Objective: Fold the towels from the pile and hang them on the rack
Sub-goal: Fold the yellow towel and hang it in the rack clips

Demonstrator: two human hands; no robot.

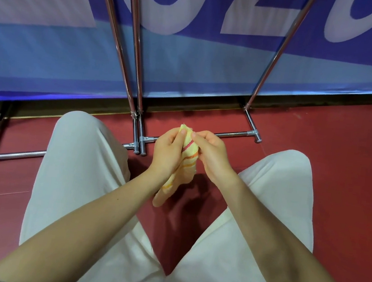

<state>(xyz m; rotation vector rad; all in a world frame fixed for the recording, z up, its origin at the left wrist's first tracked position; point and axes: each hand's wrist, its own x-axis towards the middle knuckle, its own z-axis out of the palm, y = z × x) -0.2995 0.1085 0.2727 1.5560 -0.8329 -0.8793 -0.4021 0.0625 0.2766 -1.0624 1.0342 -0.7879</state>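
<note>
We pinch the yellow striped towel (183,164) with left hand (167,152) and right hand (213,158), between our knees. Rack (140,69) at 12 o'clock: no towel on the visible legs. Folding barely started, hanging left; pile unseen.

banner (191,54) – blue, large white lettering, upright behind the poles | floor (342,160) – dark red, smooth | trousers (77,174) – white, 2 legs spread apart over the floor

A small yellow towel (184,161) with red and orange stripes hangs bunched before the chrome rack (140,69).
</note>
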